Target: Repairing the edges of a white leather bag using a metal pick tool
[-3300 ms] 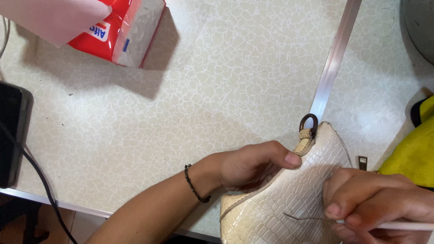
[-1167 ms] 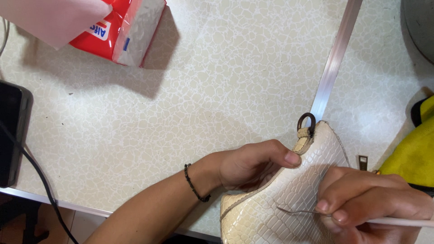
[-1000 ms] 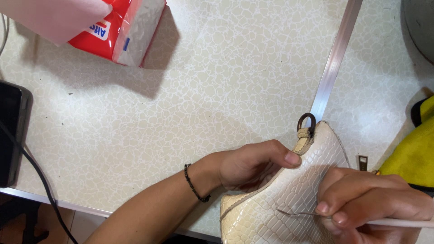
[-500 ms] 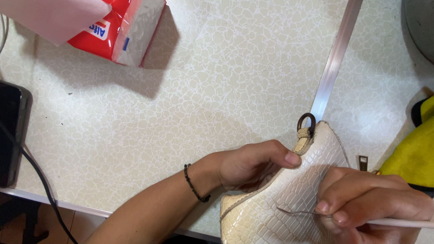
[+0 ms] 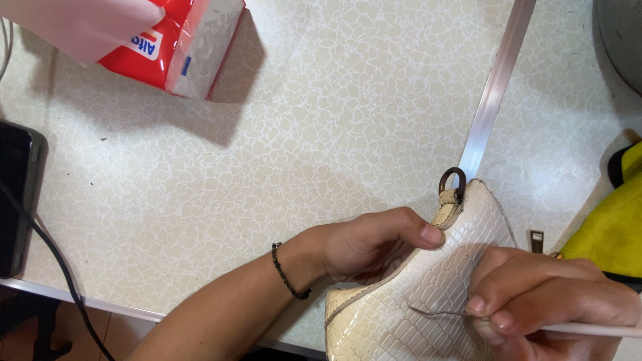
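**Hooked tool at work on a cream handbag**

Pinched between thumb and fingertips (image 5: 496, 319) of the right hand (image 5: 548, 301), a thin white-handled tool (image 5: 588, 329) — its fine metal hook (image 5: 435, 312) laid flat across the glossy, scale-embossed face of a cream handbag (image 5: 414, 301). Fingers closed tight together on the handle, knuckles bunched, the handle running off toward the right edge of the view.

To the left, the left hand (image 5: 364, 244) clamped on the bag's upper edge: thumb (image 5: 421, 234) pressed on the outside just below the strap tab, the other fingers curled under and out of sight, apparently inside the opening. On that wrist, a dark beaded bracelet (image 5: 289, 273).

At the bag's top corner, a dark metal ring (image 5: 453, 180) on a short cream tab, lying against a pale metal strip (image 5: 495, 93) set into the worktop. Bag itself at the lower right of the table (image 5: 321, 134), a cream surface with a crackle pattern, its bottom end reaching past the near edge.

Just right of the bag, a small metal fitting (image 5: 537, 241) and, beyond it, a yellow bag or cloth with black trim (image 5: 612, 227). Well apart at the upper left, a red and white soft packet (image 5: 174, 37), partly covered by something pink. At the far left edge, a black device (image 5: 17, 200) with a dark cable (image 5: 60, 274) trailing off the table.
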